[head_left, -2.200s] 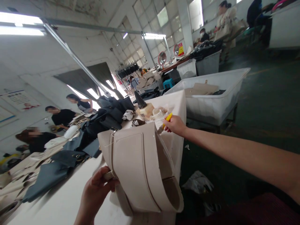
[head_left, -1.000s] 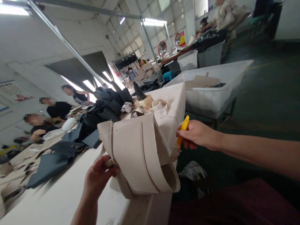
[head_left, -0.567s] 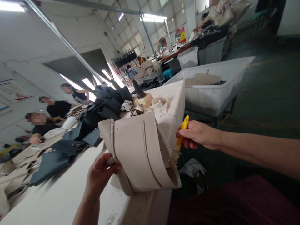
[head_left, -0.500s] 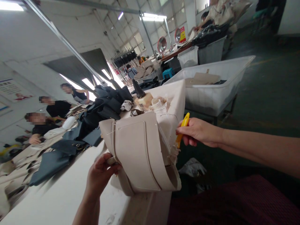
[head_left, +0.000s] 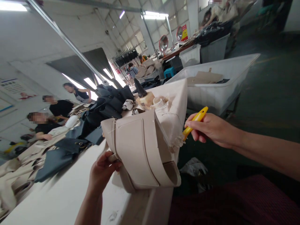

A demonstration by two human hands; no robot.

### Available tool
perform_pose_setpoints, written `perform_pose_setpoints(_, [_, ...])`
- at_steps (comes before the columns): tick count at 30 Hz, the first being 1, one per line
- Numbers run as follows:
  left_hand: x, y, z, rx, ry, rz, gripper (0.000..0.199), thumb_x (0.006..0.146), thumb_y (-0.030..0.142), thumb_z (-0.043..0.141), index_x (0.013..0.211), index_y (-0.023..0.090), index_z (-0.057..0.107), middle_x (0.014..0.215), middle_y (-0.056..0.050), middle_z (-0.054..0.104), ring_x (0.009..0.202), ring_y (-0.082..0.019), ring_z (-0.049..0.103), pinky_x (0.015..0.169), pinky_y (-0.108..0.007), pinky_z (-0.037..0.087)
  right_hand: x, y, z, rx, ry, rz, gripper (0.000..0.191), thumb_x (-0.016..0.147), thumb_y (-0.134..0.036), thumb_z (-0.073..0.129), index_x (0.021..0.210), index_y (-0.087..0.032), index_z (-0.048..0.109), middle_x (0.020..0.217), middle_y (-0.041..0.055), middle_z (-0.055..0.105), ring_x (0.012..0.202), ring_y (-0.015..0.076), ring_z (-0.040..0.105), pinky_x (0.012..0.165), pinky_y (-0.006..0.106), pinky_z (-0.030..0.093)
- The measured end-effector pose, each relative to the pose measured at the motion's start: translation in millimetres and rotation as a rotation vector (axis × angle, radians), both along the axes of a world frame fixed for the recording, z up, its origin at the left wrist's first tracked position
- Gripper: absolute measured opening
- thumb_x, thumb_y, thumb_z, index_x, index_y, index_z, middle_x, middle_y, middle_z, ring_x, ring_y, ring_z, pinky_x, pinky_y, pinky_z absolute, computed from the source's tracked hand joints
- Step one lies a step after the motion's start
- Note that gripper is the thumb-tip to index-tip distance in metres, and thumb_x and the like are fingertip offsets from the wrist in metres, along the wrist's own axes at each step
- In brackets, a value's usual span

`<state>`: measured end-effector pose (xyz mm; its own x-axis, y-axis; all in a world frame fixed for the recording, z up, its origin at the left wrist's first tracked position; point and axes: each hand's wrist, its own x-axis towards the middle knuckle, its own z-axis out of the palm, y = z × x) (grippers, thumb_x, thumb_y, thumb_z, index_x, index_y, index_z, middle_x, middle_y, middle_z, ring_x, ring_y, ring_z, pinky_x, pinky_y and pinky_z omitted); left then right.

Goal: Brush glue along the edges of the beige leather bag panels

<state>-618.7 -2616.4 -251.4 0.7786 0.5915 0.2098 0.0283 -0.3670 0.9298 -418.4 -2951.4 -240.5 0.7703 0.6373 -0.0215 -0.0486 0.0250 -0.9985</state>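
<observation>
A beige handbag (head_left: 132,153) lies on its side at the table's edge, its open mouth facing right. My left hand (head_left: 105,172) is closed on a small tab or strap at the bag's left end. In my right hand (head_left: 211,129) is a yellow-handled brush (head_left: 195,123), slanting down to the left. Its pale, matted bristles (head_left: 178,142) are close to the bag's open rim; whether they touch it I cannot tell. Behind the bag stand a white round container (head_left: 159,102) and a yellowish block-shaped bottle with a black cone top (head_left: 145,98).
Dark blue bags (head_left: 103,106) are piled along the white table (head_left: 53,200), with beige pieces (head_left: 16,178) at far left. Several people work across the table. A large white bin (head_left: 211,93) stands beyond the right edge. A whitish plastic bag (head_left: 194,168) lies low at right.
My right hand with the brush has moved right and slightly up, and the handle leans over more. My left hand keeps its hold; the handbag stays almost in place.
</observation>
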Motion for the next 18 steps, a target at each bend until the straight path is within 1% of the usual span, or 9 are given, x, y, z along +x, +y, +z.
perform_pose_setpoints(3, [1.1, -0.8, 0.1, -0.027, -0.01, 0.001, 0.045, 0.049, 0.015, 0.078, 0.083, 0.017, 0.049, 0.061, 0.006, 0.059, 0.048, -0.011, 0.053, 0.043, -0.024, 0.048, -4.0, -12.1, -8.1, 0.036, -0.011, -0.026, 0.024, 0.075, -0.037, 0.054, 0.077, -0.013, 0.051, 0.048, 0.0008, 0.053, 0.036, 0.0054, 0.042, 0.032, 0.012, 0.032])
perform_pose_setpoints(6, [0.6, 0.9, -0.2, -0.021, -0.005, -0.011, 0.043, 0.049, 0.013, 0.078, 0.081, 0.017, 0.05, 0.063, 0.005, 0.059, 0.049, -0.01, 0.053, 0.044, -0.023, 0.048, -14.2, -14.4, -14.7, 0.045, 0.02, -0.027, 0.028, 0.072, -0.041, 0.056, 0.077, -0.014, 0.051, 0.048, 0.0004, 0.052, 0.036, 0.0061, 0.043, 0.032, 0.013, 0.032])
perform_pose_setpoints(10, [-0.5, 2.2, -1.9, -0.029, -0.005, -0.028, 0.04, 0.051, 0.014, 0.077, 0.082, 0.017, 0.051, 0.065, 0.005, 0.06, 0.051, -0.01, 0.054, 0.046, -0.024, 0.049, -27.9, -6.5, -21.3, 0.0, -0.008, 0.066, 0.029, 0.077, -0.043, 0.052, 0.078, -0.014, 0.049, 0.049, -0.0002, 0.054, 0.036, 0.0055, 0.043, 0.034, 0.012, 0.032])
perform_pose_setpoints(13, [-0.4, 0.5, -2.3, -0.032, -0.013, -0.019, 0.043, 0.051, 0.014, 0.078, 0.083, 0.017, 0.05, 0.064, 0.006, 0.06, 0.053, -0.011, 0.054, 0.046, -0.023, 0.049, -31.6, -4.8, -22.0, -0.044, -0.069, 0.117, 0.028, 0.08, -0.041, 0.049, 0.079, -0.013, 0.049, 0.05, -0.0004, 0.054, 0.037, 0.0053, 0.044, 0.036, 0.012, 0.033])
perform_pose_setpoints(18, [1.7, -6.4, 2.6, -0.06, -0.025, 0.042, 0.05, 0.043, 0.014, 0.08, 0.082, 0.016, 0.048, 0.06, 0.006, 0.06, 0.047, -0.011, 0.052, 0.043, -0.024, 0.047, -29.2, -15.1, -17.6, -0.016, -0.146, 0.057, 0.027, 0.082, -0.04, 0.048, 0.081, -0.014, 0.05, 0.052, -0.0008, 0.055, 0.038, 0.0055, 0.046, 0.037, 0.012, 0.035])
